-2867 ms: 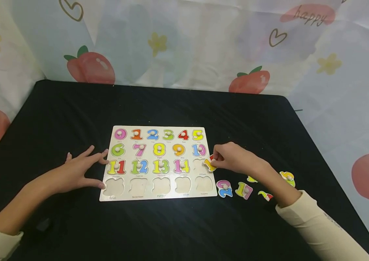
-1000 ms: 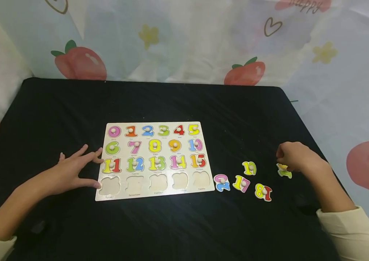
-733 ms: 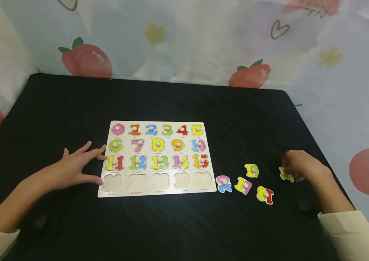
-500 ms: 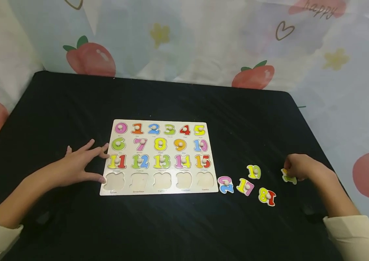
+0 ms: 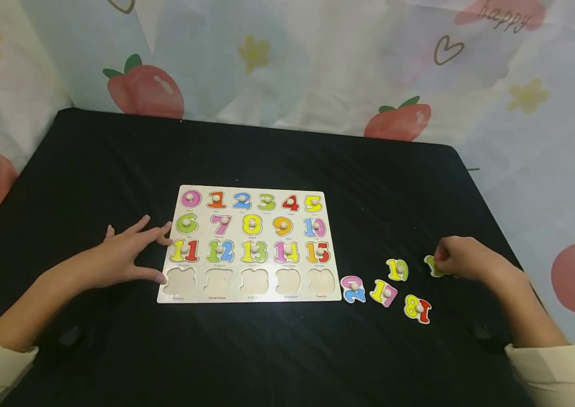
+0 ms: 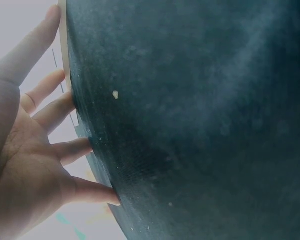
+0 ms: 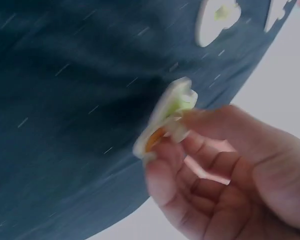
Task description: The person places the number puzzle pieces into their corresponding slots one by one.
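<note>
1. Piece (image 5: 432, 265) of yellow-green numeral, far right on the black counter (image 5: 287, 350), well apart from the board (image 5: 250, 243); mostly hidden under the right hand (image 5: 462, 259) in the head view, tilted up on edge in the right wrist view (image 7: 167, 112).
2. Right grip: fingers curled, pinching that piece near its peg, as far as the blurred wrist view shows. Number on it unreadable here.
3. Left grip: left hand (image 5: 129, 254) spread flat, straight fingertips touching the board's left edge, holding nothing.
4. Handling, judged from looks: thin, flat, stiff cut-out, probably light painted wood; not fragile, not likely to bend. Smooth painted face perhaps a little slippery, so best taken by the small pale peg on top, or failing that by pinching opposite edges.
5. Loose on the counter just right of the board: piece reading 2 (image 5: 353, 289), piece reading 17 (image 5: 383, 293), piece reading 19 (image 5: 397, 269), piece reading 18 upside down (image 5: 417, 308); all apart from each other, each with a peg.
6. Writing on the board: numerals 0 to 15 seated in three rows; bottom row of five empty recesses with small printed words beneath, too small to read surely.
7. Backdrop cloth (image 5: 496, 22): word "happy" across a peach at top right; no brand visible anywhere.
</note>
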Demonstrator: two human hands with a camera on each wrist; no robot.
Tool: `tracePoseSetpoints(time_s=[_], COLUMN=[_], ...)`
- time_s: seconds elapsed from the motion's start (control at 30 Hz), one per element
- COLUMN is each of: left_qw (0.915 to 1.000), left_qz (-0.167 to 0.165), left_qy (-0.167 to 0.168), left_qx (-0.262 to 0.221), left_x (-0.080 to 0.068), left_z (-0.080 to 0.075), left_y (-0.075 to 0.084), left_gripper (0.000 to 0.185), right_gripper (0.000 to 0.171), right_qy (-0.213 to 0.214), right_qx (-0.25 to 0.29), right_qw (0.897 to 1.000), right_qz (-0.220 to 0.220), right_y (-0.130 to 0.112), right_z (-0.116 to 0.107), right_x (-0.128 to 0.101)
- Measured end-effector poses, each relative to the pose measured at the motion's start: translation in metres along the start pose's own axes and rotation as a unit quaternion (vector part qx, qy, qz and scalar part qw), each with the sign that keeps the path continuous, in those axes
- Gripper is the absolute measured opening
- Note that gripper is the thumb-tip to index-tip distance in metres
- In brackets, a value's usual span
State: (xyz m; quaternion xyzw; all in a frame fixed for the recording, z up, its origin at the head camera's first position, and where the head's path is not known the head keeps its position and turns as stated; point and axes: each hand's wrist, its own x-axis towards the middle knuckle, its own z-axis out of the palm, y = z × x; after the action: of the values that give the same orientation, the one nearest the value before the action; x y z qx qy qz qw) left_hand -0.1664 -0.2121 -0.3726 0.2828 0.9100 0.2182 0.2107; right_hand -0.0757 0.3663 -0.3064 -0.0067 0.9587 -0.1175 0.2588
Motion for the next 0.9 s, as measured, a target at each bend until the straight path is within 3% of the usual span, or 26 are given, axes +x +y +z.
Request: tracePoseSetpoints(time_s=[0.1,0.27,0.57,0.9], left_qw=[1.0,1.0,1.0,1.0], left_qz=[0.0,0.003,0.004,-0.001], left_qy=[0.001,0.003,0.004,0.002], left_qx=[-0.001,-0.005,-0.001,0.0], left_x=[0.0,0.0,0.0,0.0], left_z=[0.001,0.002,0.002,0.001], left_y=[0.0,-0.001,0.0,0.0], left_gripper=[0.096,0.094,0.092,0.091], right_gripper=[0.003,0.002,0.008,0.004], right_qy=[0.034,0.055,0.038,0.028], right_qx=[-0.011,0.004,0.01,0.014], right_qw=[0.998,0.992,0.982,0.972], right_qz=[-0.055,-0.113,-0.183,-0.234], right_y=[-0.02,-0.054,-0.114,-0.173], right_z=[0.001,0.003,0.007,0.026], right_x=[0.007,0.018,0.031,0.052])
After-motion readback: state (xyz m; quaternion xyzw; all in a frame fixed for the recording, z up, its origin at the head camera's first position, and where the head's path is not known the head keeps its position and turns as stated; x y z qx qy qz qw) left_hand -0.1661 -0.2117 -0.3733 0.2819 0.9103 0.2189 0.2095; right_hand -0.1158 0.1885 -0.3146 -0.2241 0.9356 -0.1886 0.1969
